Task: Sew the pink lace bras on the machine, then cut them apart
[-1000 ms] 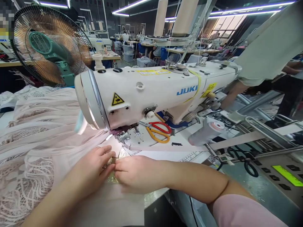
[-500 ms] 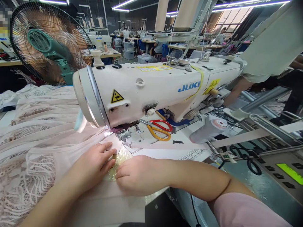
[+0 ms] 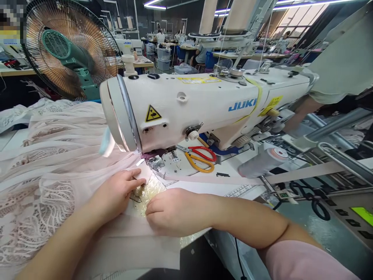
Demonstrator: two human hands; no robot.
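Pale pink fabric (image 3: pixel 125 233) with lace trim (image 3: pixel 55 200) lies across the table and runs under the sewing machine's head (image 3: pixel 128 112). My left hand (image 3: pixel 115 194) rests on the fabric just in front of the presser foot (image 3: pixel 155 161), its forefingers stretched out and its thumb mostly hidden. Close on its right, my right hand (image 3: pixel 177 212) is closed over the fabric's edge, fingers curled under and tips out of sight. Between the hands shows a shiny, yellowish, tape-like patch (image 3: pixel 151 190). A narrow pale strip (image 3: pixel 233 179) comes in from the right to the needle area.
Snips with red and orange handles (image 3: pixel 201 157) lie on the machine bed. Right of them are a grey thread cone (image 3: pixel 264 161) and a metal tape rack (image 3: pixel 338 155). A large fan (image 3: pixel 70 50) stands behind. Another person's sleeve (image 3: pixel 344 58) and arm reach in behind the machine.
The view has swung slightly left, so everything sits further right. My left thumb has drawn back, and more of the shiny patch shows between my hands.
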